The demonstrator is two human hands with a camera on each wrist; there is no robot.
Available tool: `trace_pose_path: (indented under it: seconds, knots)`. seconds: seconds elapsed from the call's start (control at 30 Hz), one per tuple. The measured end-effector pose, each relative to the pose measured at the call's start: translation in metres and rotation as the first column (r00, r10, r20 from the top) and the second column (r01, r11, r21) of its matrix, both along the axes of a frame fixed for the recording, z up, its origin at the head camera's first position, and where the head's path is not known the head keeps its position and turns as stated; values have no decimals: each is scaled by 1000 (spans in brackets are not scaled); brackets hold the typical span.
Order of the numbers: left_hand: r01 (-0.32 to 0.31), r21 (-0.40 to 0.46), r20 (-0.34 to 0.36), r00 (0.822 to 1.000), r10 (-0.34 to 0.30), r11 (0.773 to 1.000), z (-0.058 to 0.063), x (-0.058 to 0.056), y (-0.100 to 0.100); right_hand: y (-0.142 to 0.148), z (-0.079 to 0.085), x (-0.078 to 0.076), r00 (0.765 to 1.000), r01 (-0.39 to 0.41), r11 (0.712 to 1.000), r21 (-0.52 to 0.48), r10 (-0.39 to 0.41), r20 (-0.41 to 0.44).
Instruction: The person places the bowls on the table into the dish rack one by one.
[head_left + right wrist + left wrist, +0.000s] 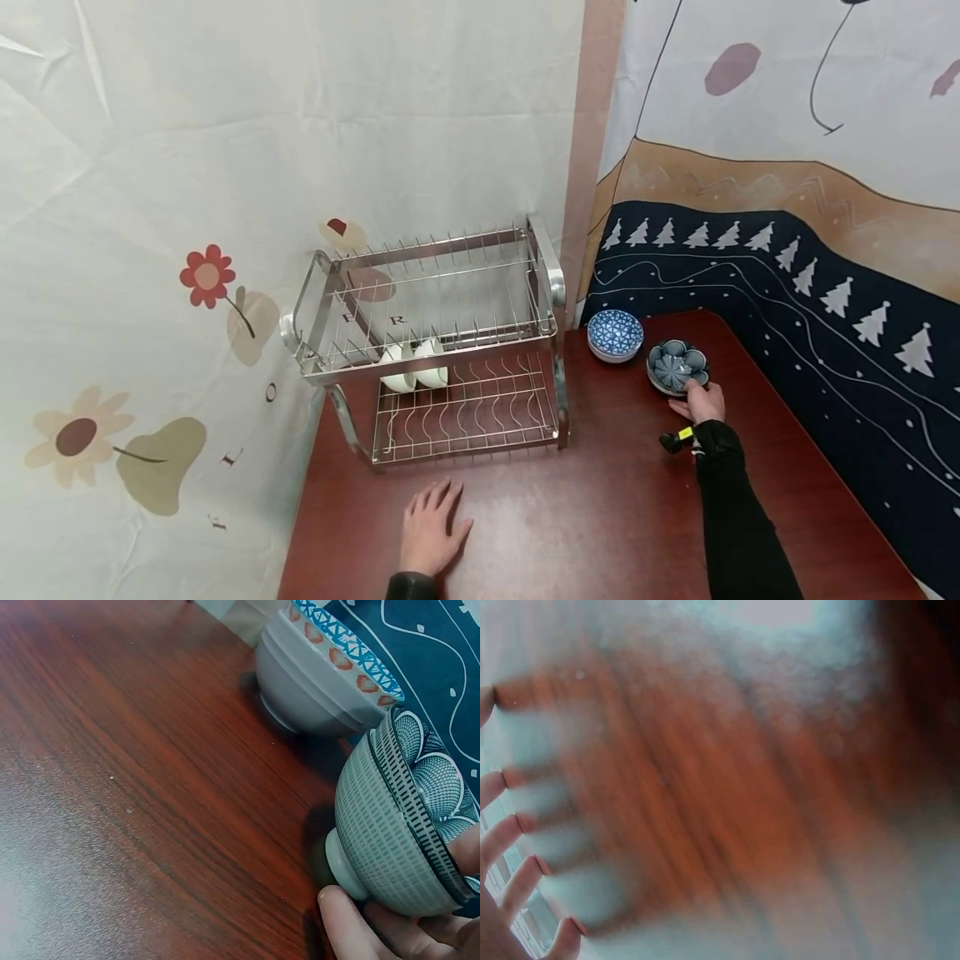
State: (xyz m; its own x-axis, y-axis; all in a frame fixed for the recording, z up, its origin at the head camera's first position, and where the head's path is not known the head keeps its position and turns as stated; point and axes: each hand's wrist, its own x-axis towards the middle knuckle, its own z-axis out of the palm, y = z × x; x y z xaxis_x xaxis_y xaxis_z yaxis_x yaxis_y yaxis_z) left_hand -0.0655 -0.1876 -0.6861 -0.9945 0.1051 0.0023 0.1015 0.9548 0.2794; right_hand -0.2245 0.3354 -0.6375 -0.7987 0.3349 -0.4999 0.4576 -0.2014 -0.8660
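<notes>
My right hand [703, 403] grips the near side of a dark grey patterned bowl [677, 367], thumb over its rim and fingers under its base. In the right wrist view this bowl [405, 817] shows a green-grey dashed outside and leans slightly, its foot close over the table. Just to its left stands a bowl with a blue patterned inside [615, 333]; its outside [315, 675] is pale with orange marks below the rim. My left hand [431, 529] rests on the table in front of the dish rack, fingers spread, holding nothing; its fingertips [526, 864] touch the wood.
A two-tier metal dish rack [465, 450] stands at the back left of the red-brown table [570, 517]. Two white cups [431, 367] lie tilted on its lower tier. Printed cloths hang behind the table and along its right edge [817, 417].
</notes>
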Motion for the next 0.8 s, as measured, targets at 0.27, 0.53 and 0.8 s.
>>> trace_pose_path:
  seconds: [0.27, 0.53, 0.8]
  knots:
    - [-2, -17, -4, 1000, 2, 1000, -3, -1, 0, 7, -13, 12, 999, -25, 997, -68, 23, -25]
    - [-7, -22, 11, 1000, 8, 1000, -2, -1, 0, 12, -32, 6, 991, -18, 993, -113, 3, -135]
    - [-10, -19, 6, 1000, 10, 1000, -4, -1, 0, 2, -22, 8, 988, 32, 997, -71, -42, -148]
